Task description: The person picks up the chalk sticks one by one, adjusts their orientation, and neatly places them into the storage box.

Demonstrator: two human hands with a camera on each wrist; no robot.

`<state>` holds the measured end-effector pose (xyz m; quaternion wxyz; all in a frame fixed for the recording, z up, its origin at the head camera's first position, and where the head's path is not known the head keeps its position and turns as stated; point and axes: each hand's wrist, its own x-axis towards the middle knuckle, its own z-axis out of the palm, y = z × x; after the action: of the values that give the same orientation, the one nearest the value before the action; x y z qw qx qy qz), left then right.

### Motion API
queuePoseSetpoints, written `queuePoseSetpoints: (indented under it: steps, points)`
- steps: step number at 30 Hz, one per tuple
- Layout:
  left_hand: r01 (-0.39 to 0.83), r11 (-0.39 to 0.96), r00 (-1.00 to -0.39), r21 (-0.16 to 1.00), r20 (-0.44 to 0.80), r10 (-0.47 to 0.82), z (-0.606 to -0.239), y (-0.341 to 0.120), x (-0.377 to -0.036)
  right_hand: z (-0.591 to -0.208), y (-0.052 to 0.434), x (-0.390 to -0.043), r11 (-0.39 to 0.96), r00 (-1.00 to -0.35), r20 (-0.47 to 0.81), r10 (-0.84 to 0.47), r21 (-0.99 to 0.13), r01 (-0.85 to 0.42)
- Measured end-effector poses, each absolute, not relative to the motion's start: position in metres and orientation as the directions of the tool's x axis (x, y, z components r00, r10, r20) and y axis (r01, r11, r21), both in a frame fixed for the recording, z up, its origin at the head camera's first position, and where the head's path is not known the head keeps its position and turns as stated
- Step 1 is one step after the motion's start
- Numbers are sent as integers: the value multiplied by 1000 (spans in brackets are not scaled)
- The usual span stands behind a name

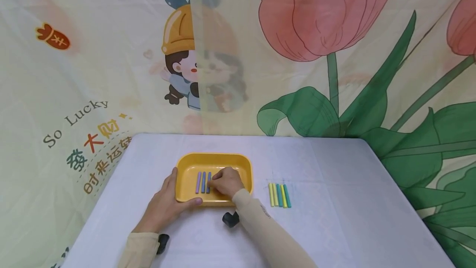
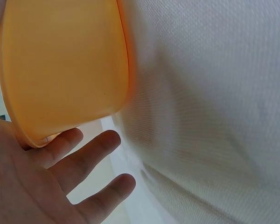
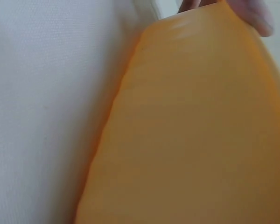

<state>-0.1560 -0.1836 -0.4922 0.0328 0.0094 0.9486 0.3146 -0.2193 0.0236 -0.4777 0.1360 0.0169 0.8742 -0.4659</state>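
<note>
In the head view, a yellow tray [image 1: 213,159] stands on the table. Three chalk sticks lie side by side inside it: a purple stick [image 1: 198,183], a blue stick [image 1: 203,183] and a second blue stick [image 1: 209,175] to their right. My right hand [image 1: 226,182] reaches over the front rim and pinches that rightmost stick near its middle. Around the tray's front left corner rests my left hand [image 1: 163,202], thumb on the front rim, fingers along the left side. In the left wrist view, those fingers [image 2: 86,161] look straight and spread beside the tray wall [image 2: 65,60].
Several yellow and green chalk sticks [image 1: 279,195] lie in a row on the white tablecloth [image 1: 327,218], right of the tray. Behind the table hangs a printed cloth [image 1: 230,123]. The right wrist view is mostly filled by the tray's outer wall [image 3: 186,121].
</note>
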Motion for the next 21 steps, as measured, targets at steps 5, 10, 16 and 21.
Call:
queuePoseSetpoints:
  steps: [5,10,16,21]
  points:
    - [-17,806,-997,591,-71,31,-493,-183,-157,-472,30,-214,518,-960,-262,-93,-836,178]
    - [-15,810,-997,586,-71,33,-492,-182,-157,-462,40,-207,470,-959,-259,-114,-865,178]
    - [-27,807,-996,589,-87,30,-490,-181,-156,-454,57,-201,414,-961,-237,-139,-896,161]
    - [-23,804,-996,594,-84,34,-489,-180,-156,-450,75,-198,396,-967,-215,-133,-906,147]
